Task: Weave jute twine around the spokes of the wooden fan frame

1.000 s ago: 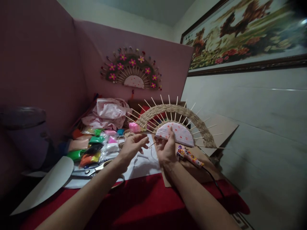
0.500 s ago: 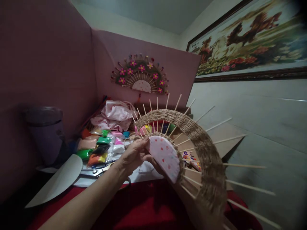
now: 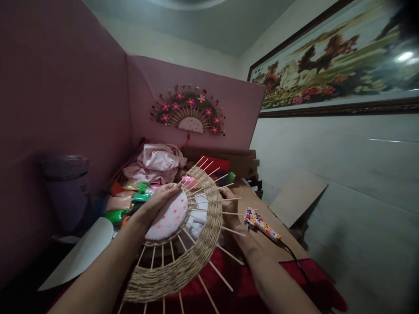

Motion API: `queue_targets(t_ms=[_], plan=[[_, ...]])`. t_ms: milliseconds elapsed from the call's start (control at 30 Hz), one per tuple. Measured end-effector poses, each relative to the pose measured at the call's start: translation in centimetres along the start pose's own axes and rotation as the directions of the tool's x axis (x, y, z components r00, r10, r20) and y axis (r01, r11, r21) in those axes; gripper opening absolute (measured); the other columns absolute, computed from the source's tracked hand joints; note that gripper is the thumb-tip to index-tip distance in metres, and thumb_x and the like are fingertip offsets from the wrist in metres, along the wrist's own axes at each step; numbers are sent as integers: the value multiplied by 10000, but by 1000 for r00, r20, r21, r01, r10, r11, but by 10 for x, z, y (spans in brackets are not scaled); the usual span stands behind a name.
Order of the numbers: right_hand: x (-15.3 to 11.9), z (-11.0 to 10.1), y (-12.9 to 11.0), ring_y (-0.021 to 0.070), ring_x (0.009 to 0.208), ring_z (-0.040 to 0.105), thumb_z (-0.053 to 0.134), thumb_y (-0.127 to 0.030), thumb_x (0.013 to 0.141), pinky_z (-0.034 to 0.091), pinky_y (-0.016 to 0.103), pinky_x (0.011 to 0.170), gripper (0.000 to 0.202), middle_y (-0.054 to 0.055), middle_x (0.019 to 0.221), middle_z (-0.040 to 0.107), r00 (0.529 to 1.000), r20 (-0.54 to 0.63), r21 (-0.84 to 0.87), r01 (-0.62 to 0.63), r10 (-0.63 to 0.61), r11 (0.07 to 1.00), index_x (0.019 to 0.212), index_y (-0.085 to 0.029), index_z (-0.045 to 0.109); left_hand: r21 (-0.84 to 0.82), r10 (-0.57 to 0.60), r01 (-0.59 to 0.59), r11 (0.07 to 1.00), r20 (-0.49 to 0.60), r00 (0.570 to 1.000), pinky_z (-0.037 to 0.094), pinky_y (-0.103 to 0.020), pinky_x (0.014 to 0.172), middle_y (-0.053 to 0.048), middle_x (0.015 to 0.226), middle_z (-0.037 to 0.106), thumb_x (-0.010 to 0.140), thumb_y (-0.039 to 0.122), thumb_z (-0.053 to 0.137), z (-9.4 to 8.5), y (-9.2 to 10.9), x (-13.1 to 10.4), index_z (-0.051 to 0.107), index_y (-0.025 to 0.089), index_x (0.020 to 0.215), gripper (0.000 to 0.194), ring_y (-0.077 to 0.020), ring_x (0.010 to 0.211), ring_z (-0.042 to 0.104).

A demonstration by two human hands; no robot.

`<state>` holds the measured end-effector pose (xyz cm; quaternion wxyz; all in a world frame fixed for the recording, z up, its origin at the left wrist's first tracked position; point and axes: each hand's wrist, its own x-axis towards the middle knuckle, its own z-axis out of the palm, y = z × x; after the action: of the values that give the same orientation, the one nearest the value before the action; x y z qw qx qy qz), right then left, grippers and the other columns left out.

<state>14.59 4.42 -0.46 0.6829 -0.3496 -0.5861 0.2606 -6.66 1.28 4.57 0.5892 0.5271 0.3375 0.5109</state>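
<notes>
A half-round fan (image 3: pixel 204 237) of thin wooden sticks and woven brown twine is tilted in front of me. Its half-disc centre (image 3: pixel 172 216) is covered in white fabric with red spots. My left hand (image 3: pixel 162 196) is closed on the upper end of this centre, thumb side showing. At the outer side of the twine band, my right hand (image 3: pixel 231 205) grips the fan from behind, its fingers partly hidden by the band and sticks. To the right of that hand, a flower-patterned glue gun (image 3: pixel 262 224) with a black cord lies on cardboard.
Several bags of coloured clay (image 3: pixel 119 203) and crumpled pink fabric (image 3: pixel 160 161) lie at the back left. A white half-round card (image 3: pixel 81 253) and a lidded tumbler (image 3: pixel 67 196) stand left. A finished flowered fan (image 3: pixel 190 111) hangs on the pink panel (image 3: pixel 229 100).
The fan has swung round to the left and down, its band now curving toward me. My right hand has moved from under the centre to the band's outer edge. The glue gun has come into fuller view.
</notes>
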Motion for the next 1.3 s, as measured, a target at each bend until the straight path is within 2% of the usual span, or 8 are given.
queue_targets(t_ms=[300, 467, 633, 767, 933, 1067, 1167, 1300], plan=[[26, -29, -15, 125, 581, 483, 635, -357, 667, 360, 243, 558, 209, 1, 602, 576, 994, -90, -13, -57, 55, 998, 679, -149, 644, 111, -70, 60, 992, 87, 994, 336, -170, 424, 40, 572, 512, 686, 377, 660, 1, 9, -6, 475, 167, 735, 284, -68, 450, 476], [29, -36, -20, 94, 523, 406, 644, -397, 656, 313, 225, 506, 248, -22, 549, 504, 994, -49, 27, -101, 102, 995, 640, -152, 617, 137, -84, 70, 988, 103, 991, 313, -167, 411, 47, 562, 502, 686, 370, 659, -4, 8, -4, 495, 167, 749, 268, -62, 430, 453], [32, -42, -19, 57, 412, 243, 645, -455, 654, 168, 217, 397, 307, -64, 457, 374, 973, -12, 91, -228, 230, 969, 625, -154, 590, 160, -132, 114, 981, 108, 985, 367, -188, 469, 11, 628, 568, 676, 358, 668, -4, 8, -3, 535, 162, 771, 255, -95, 507, 521], [37, -49, -10, 47, 381, 192, 662, -467, 637, 113, 217, 377, 328, -85, 417, 306, 951, -34, 112, -303, 309, 946, 608, -159, 554, 164, -139, 118, 979, 125, 982, 386, -189, 486, 9, 633, 567, 674, 342, 673, -1, 6, -3, 550, 159, 763, 238, -94, 520, 520], [29, -46, -22, 63, 444, 258, 626, -396, 713, 186, 221, 421, 260, -59, 486, 367, 984, -67, 54, -159, 163, 986, 622, -162, 558, 181, -114, 96, 979, 90, 989, 391, -197, 497, -6, 648, 575, 667, 325, 677, 0, 6, -2, 569, 158, 735, 209, -108, 537, 526], [21, -43, -40, 87, 541, 344, 646, -317, 711, 274, 231, 511, 205, -32, 557, 424, 997, 61, 3, -38, 38, 999, 597, -163, 572, 163, -79, 66, 984, 75, 994, 366, -186, 464, 5, 604, 558, 673, 322, 674, -3, 5, 0, 556, 162, 702, 201, -101, 500, 508], [24, -49, -41, 74, 490, 282, 618, -320, 734, 218, 226, 462, 199, -42, 506, 364, 988, 88, 122, -135, 125, 983, 621, -156, 621, 119, -103, 94, 988, 66, 992, 379, -189, 471, 0, 617, 575, 662, 313, 686, 0, 6, -1, 561, 162, 713, 202, -106, 506, 518], [32, -58, -31, 53, 428, 160, 606, -356, 734, 104, 220, 410, 261, -58, 456, 313, 936, 96, 390, -348, 338, 852, 578, -148, 623, 38, -151, 147, 988, 111, 982, 418, -195, 519, -23, 673, 603, 646, 309, 701, 11, 11, -5, 586, 149, 740, 218, -121, 574, 555]])
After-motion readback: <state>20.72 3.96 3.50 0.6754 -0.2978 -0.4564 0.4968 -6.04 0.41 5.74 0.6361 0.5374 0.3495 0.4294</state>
